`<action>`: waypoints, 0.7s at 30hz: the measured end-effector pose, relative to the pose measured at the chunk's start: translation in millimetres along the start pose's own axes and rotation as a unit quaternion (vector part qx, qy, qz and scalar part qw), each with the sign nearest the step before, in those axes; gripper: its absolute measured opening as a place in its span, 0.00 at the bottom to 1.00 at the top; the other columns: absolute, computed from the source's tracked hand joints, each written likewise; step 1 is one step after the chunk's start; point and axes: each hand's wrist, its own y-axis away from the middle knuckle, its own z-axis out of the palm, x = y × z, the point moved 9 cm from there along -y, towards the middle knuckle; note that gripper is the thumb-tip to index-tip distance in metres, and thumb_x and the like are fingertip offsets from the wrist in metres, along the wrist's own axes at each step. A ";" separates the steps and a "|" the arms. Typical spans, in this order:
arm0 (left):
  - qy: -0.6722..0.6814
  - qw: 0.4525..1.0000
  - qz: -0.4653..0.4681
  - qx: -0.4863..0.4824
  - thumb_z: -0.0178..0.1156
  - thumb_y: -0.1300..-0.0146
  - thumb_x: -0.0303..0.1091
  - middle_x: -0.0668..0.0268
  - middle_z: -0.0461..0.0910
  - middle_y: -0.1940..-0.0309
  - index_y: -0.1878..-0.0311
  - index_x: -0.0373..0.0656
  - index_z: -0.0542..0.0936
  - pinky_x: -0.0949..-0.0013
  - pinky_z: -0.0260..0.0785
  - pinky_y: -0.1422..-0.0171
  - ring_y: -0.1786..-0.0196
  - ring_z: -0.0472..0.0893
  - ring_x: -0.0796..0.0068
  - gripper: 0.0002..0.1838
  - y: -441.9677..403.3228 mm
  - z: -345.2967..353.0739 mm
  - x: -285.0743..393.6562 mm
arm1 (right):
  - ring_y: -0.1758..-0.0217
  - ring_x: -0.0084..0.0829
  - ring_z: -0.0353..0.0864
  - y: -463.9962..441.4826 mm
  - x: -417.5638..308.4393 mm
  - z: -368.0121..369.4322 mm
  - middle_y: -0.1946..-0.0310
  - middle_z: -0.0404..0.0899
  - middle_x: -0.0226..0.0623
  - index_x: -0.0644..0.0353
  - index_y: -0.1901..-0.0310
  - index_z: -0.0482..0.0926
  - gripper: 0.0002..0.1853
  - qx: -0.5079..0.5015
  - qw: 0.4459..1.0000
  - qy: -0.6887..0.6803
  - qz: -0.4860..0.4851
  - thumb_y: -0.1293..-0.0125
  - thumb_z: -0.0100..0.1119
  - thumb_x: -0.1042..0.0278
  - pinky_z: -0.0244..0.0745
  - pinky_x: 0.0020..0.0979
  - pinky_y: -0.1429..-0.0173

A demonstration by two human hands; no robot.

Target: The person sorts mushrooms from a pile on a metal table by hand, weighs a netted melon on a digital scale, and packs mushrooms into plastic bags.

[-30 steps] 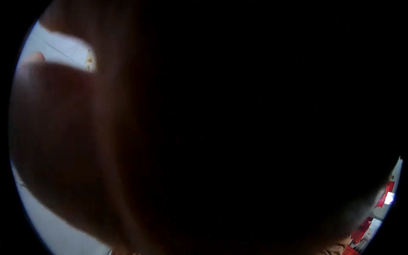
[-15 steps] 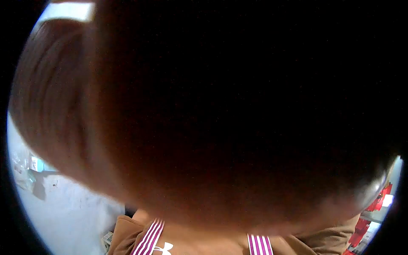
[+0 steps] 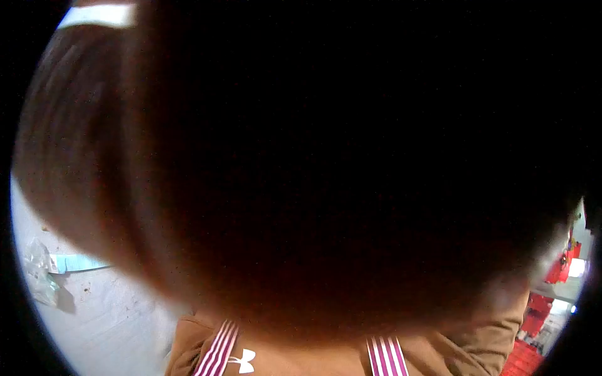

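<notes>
A hand, very close to the camera, covers most of the view as a dark, blurred, skin-coloured shape. Whether it is my left or my right hand cannot be made out. Its fingers are not distinct, and anything it holds or touches is hidden. Below it shows a brown garment with a white logo. Two purple-and-white striped straps, one on the left and one on the right, run down over the garment.
At the lower left is a pale surface with a clear plastic bag and a light blue item. Red objects and a bright white patch show at the right edge.
Since the first frame, the covering shape has shifted, uncovering the garment and straps below and narrowing the bright gap at upper left. More of the light blue item shows than half a second ago.
</notes>
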 end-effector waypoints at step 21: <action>-0.287 0.882 0.193 0.320 0.56 0.31 0.28 0.52 0.81 0.47 0.41 0.32 0.77 0.65 0.70 0.38 0.46 0.79 0.60 0.18 -39.7 -364.4 -57.9 | 0.47 0.50 0.79 258.8 -85.7 272.8 0.51 0.79 0.46 0.62 0.39 0.73 0.25 -0.255 0.779 -0.375 0.434 0.36 0.64 0.63 0.75 0.47 0.44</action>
